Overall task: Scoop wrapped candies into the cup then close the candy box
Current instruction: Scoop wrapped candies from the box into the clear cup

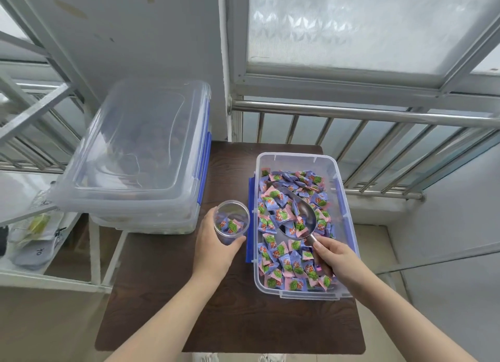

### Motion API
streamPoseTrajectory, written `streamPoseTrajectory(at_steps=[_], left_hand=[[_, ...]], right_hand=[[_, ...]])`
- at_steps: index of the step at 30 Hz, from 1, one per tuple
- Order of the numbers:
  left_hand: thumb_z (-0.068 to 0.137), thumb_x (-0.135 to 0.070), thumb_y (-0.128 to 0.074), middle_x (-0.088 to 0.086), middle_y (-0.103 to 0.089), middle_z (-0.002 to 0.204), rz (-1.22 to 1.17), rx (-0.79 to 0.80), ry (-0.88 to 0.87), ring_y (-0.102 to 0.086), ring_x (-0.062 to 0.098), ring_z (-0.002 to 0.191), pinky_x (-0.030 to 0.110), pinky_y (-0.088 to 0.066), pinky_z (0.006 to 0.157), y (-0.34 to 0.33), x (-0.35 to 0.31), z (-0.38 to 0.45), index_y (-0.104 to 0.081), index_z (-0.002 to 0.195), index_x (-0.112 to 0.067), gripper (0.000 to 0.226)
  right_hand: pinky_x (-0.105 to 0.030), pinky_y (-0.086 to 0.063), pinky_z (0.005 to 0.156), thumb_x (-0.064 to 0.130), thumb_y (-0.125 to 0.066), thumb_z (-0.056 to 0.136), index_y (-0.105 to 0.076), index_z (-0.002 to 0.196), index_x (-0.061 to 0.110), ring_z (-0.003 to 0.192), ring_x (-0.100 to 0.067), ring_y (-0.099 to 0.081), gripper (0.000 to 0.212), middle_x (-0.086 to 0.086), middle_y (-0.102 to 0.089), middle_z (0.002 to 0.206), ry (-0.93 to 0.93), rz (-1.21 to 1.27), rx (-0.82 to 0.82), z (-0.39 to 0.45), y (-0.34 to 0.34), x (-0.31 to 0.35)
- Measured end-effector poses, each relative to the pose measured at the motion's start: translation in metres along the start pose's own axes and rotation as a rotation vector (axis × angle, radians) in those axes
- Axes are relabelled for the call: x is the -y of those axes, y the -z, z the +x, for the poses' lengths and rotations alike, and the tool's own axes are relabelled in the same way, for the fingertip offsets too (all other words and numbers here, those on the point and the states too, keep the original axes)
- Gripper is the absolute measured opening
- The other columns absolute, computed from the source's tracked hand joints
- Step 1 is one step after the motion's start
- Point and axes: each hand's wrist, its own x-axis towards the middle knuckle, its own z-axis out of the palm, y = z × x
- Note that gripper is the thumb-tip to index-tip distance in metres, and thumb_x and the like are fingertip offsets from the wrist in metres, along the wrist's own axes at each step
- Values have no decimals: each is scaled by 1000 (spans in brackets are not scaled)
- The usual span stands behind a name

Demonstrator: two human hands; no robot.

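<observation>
Clear plastic forms the open candy box [341, 199], which sits on the right half of a dark brown wooden table [230, 321] with its blue latches hanging along the long sides. Wrapped candies [284, 264] in purple, pink and green wrappers cover the floor of the box. The right hand [334, 256] is closed around the handle of a metal scoop [300, 215], whose bowl lies on the candies near the middle of the box, pointing away from the person, with a candy or two visible at its rear end. The left hand [216, 245] is wrapped around a small transparent cup [231, 221], held upright just beside the left wall of the box; a few candies already lie in the bottom of the cup. To the left, a stack of lidded clear storage boxes [140, 156] with blue clips rests partly on the table's far left corner. A steel railing [378, 115] and a frosted window [365, 23] stand behind the table.
</observation>
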Motion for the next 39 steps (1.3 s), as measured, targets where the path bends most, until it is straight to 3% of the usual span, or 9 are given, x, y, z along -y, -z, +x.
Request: streamPoseTrajectory(at_steps=[4,9,12,15,19,22,26,31,39], left_hand=[[70,-31,-90,-9,-52,142,26,-8,6,-50,12,131,36,-51,103,-1,0,3,-38,146,-30,92],[68,-32,-91,-11,-54,139,32,2,-5,-53,12,128,42,-54,101,-2,1,7,-40,144,-32,91],[70,-35,-89,-8,-52,143,36,21,-13,-52,13,131,44,-53,102,-1,1,8,-37,147,-31,93],[70,-38,-88,-10,-51,143,44,34,-31,-51,12,132,45,-54,100,-1,2,9,-37,146,-33,91],[69,-42,-87,-13,-53,139,46,35,-57,-52,11,129,45,-55,99,-2,4,10,-40,143,-34,87],[68,-44,-85,-13,-54,137,56,25,-83,-52,10,128,44,-54,99,-2,3,10,-43,140,-34,84],[71,-38,-85,-10,-52,139,93,22,-120,-49,12,130,41,-50,104,-3,0,8,-42,143,-30,84],[75,-31,-86,-8,-48,145,136,35,-131,-45,12,134,37,-46,108,-3,0,7,-37,148,-27,88],[73,-28,-87,-9,-46,146,162,36,-115,-44,12,135,36,-46,109,-5,1,8,-36,149,-28,92]], right_hand=[[-28,-34,50,21,-46,103,-62,112,-1,48,-12,-38,29,2,-50,60,21,9,56,-3,-1,15],[-29,-34,52,24,-46,102,-60,113,0,49,-13,-37,30,-2,-49,63,34,-75,161,-5,2,31],[-30,-33,52,25,-46,102,-62,102,4,50,-13,-36,26,-3,-47,66,45,-188,241,-6,3,46],[-22,-31,48,25,-46,102,-59,99,-1,47,-9,-36,30,-2,-48,66,32,-295,283,-3,3,61],[-19,-31,45,30,-46,102,-66,101,7,44,-6,-36,30,2,-49,62,23,-465,271,-4,3,86],[-20,-32,47,34,-47,101,-68,90,19,45,-6,-36,28,7,-47,58,52,-652,250,-9,2,111],[-32,-34,56,40,-47,99,-68,88,9,56,-17,-39,39,-1,-48,62,72,-874,228,-12,-3,138],[-31,-35,54,38,-45,101,-55,69,12,55,-21,-40,43,2,-49,56,57,-1060,200,-13,-17,162],[-29,-32,50,29,-44,99,-49,66,10,55,-21,-39,38,-5,-47,63,72,-1288,173,-10,-39,197]])
